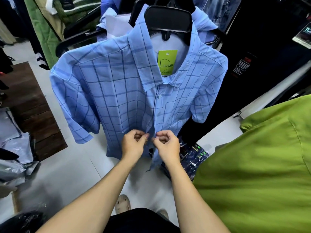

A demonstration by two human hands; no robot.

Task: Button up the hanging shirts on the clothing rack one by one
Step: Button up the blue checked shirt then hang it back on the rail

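At the placket: both hands pinching a blue checked shirt (117,91).
We see left hand (133,145) and right hand (165,145) hiding the button; lime hang tag (166,63) reads "Dms".

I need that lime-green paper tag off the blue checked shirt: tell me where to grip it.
Pinch the lime-green paper tag by its lower edge from the front; it hangs flat inside the open collar of the blue checked shirt, with its top tucked under the black plastic hanger.

A single wide-angle camera worn on the head looks forward and down, close to a blue checked shirt (127,91) hanging straight ahead. The floor (70,169) lies below the shirt, strongly curved at the edges.
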